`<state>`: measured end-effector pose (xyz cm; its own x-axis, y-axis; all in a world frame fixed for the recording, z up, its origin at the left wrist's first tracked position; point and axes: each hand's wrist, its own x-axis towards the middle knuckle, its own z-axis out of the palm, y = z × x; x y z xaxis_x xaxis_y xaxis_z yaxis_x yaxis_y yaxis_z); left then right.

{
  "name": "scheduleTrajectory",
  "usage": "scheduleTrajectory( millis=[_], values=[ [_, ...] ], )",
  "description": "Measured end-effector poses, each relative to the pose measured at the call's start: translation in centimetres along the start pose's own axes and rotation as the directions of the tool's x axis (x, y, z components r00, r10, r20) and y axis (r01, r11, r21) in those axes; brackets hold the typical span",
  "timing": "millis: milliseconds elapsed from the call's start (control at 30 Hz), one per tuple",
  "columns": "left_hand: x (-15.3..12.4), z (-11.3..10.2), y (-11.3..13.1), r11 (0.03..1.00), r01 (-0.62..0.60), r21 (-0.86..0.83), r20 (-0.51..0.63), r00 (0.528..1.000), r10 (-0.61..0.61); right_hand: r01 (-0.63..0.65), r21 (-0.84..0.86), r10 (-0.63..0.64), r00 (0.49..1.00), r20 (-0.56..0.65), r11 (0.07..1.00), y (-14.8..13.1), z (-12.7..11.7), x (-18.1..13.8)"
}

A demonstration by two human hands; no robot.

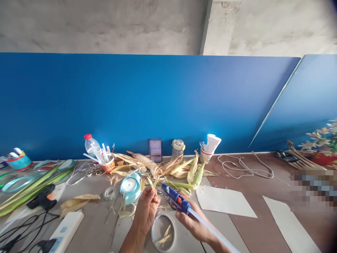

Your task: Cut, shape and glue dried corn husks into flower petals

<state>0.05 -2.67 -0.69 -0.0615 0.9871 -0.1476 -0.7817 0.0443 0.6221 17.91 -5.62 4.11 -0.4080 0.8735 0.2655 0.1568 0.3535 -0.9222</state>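
- Dry husk, pale yellow: we note a thin husk strip (153,182) pinched upright in the left hand (147,209), fingers closed round its lower end, its split tips standing above the knuckles.
- Right hand (193,221) is closed round the grip of a blue glue gun (176,198). A clear glue stick (210,228) trails out of its back toward the lower right.
- Key relation: the gun's long axis runs from lower right up to upper left, nozzle end leading. The strip lies just left of the nozzle and slightly above it. We cannot tell whether nozzle and husk touch.
- Both hands sit close together over the near edge of the counter (250,225). The left one is nearer the strip, since it carries it.
- Just below and between the hands is a round metal dish (157,225) with a few husk scraps inside.
- Left of the left hand: a pale blue ribbon spool (130,188), and beside it a clear tape roll (110,192).
- Behind the hands, a heap of corn husks (168,167) lies along the blue partition (158,98).
- Right of the gun, a white paper sheet (223,201) lies flat.
- Far left, well apart: a black glue gun (42,200) and a white power strip (65,230).
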Motion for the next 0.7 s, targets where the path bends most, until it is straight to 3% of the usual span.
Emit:
scheduleTrajectory(
  millis=[167,367,700],
  values=[
    [-0.1,0.1,0.0,0.996,-0.050,0.069,-0.030,0.998,0.052,0.148,-0.177,-0.143,0.989,0.044,0.973,1.1,1.4,0.5],
    [-0.2,0.2,-0.2,0.986,-0.075,0.150,-0.046,0.996,0.083,0.162,-0.252,-0.156,0.987,0.043,0.954,2.8,2.2,0.2],
    [-0.3,0.5,0.0,0.981,-0.098,0.170,-0.084,0.990,0.114,0.160,-0.272,-0.148,0.987,0.066,0.949,2.6,2.8,0.0]
  ],
)
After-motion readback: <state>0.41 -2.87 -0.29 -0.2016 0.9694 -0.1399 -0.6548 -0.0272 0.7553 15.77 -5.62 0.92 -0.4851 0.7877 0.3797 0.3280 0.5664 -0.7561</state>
